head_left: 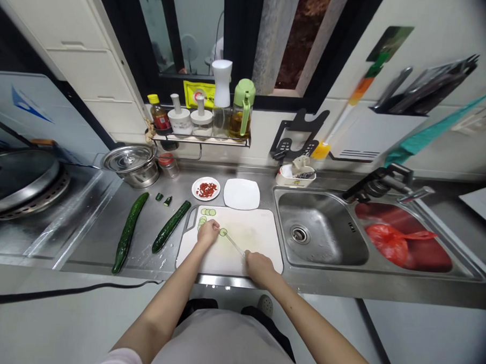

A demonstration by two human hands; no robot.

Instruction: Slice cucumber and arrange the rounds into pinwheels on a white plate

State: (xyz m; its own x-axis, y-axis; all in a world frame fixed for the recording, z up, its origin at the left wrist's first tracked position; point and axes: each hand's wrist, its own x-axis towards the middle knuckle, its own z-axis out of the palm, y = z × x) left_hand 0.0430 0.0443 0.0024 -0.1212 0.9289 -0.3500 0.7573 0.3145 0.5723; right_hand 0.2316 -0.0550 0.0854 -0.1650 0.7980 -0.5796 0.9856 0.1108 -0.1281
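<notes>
My right hand [259, 267] is closed round the handle of a kitchen knife [235, 246], its blade pointing left and away from me over the white cutting board [261, 225]. At the blade's far end is a thin cucumber slice [223, 232]. My left hand [208, 232] is closed, its fingertips pinched together at the edge of that slice. Beyond it, more cucumber slices [208, 212] lie in a row on the board's upper left, and others are partly hidden by the hand. Left of the board lie a cucumber [171, 227] with a cut end and a longer cucumber [130, 233].
Two cucumber end pieces [167, 200] rest on the steel counter. Behind the board stand a plate of chopped red pieces [206, 180] and a white plate [241, 187]. The sink [324, 263] adjoins on the right; a lidded pot [136, 169] stands left.
</notes>
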